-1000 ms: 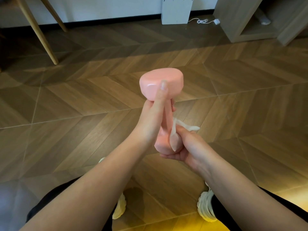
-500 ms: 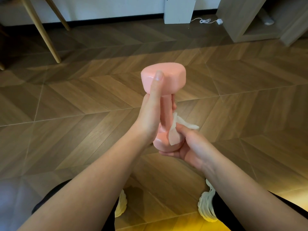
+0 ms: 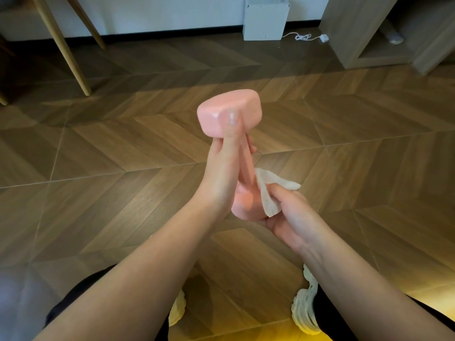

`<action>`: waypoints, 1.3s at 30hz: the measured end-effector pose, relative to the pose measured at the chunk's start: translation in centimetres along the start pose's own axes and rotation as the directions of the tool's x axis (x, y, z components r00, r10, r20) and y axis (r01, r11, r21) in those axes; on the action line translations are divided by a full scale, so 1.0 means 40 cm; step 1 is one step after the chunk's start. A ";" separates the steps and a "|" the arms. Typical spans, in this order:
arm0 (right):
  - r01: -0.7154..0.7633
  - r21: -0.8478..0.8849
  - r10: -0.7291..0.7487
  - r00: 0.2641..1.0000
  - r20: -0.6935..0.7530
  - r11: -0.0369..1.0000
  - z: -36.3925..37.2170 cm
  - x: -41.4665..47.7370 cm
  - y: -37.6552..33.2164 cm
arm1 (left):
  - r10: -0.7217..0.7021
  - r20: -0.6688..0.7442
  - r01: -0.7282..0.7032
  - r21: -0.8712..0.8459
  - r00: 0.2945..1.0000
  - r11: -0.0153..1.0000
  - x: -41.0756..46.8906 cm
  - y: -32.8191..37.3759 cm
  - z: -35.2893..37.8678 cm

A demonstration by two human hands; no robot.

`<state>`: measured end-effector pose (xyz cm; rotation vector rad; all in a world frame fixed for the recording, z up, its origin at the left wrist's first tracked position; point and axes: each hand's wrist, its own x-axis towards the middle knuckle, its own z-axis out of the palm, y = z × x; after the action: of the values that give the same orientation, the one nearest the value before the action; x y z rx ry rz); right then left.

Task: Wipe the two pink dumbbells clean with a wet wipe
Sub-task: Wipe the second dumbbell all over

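Head view, looking down. One pink dumbbell (image 3: 229,112) is held upright in the air between the two hands, above the floor. The left hand (image 3: 221,178) grips the handle, its thumb lying up against the upper head. The right hand (image 3: 293,217), just beside and below the left, cups the lower head and pinches a crumpled wet wipe (image 3: 268,193) against it; a loose end of the wipe sticks out beyond the right thumb.

Under both hands lies a floor (image 3: 123,156) of brown wood-look planks in a chevron pattern, crossed by pale joint lines. Below the forearms, two pale shoes (image 3: 305,308) stand on it.

Far beyond the hands, a white box (image 3: 264,18) stands at the foot of a pale wall (image 3: 160,13), with a white cable (image 3: 304,37) on the floor to its right. Beyond the left hand stand slanted wooden legs (image 3: 66,50); beyond the right hand, an open wooden shelf unit (image 3: 349,33).
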<state>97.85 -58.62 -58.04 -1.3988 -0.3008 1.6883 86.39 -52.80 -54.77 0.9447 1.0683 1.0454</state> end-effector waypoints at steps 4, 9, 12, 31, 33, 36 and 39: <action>-0.027 0.062 0.028 0.999 -0.023 0.998 0.017 0.000 0.014 | 0.079 0.042 -0.080 0.022 0.996 0.997 -0.001 0.005 0.000; -0.159 -0.068 0.165 0.980 0.107 0.985 0.016 -0.009 0.016 | 0.046 0.123 -0.035 -0.085 0.991 0.996 -0.006 0.025 -0.002; -0.145 -0.053 0.149 0.984 0.094 0.988 0.015 -0.006 0.020 | 0.032 0.159 -0.020 -0.078 0.987 0.997 -0.003 0.023 -0.018; -0.094 0.061 0.096 0.995 -0.030 0.994 -0.006 0.012 0.019 | -0.062 0.078 0.047 0.179 0.995 0.983 -0.014 0.014 0.015; -0.090 0.057 0.093 0.995 -0.044 0.994 -0.011 0.013 0.016 | -0.081 0.032 0.073 0.214 0.996 0.974 -0.015 0.008 0.016; -0.082 0.030 0.084 0.994 -0.077 0.996 -0.007 0.016 0.019 | -0.058 0.013 0.057 0.078 0.998 0.995 -0.006 0.011 0.008; -0.127 0.019 0.127 0.992 -0.016 0.992 0.010 0.010 0.027 | -0.002 0.100 0.008 -0.050 0.995 0.999 0.004 0.016 -0.002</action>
<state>97.02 -58.79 -58.89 -1.4450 -0.1899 1.7769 86.19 -52.49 -54.20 0.9434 0.9567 1.0059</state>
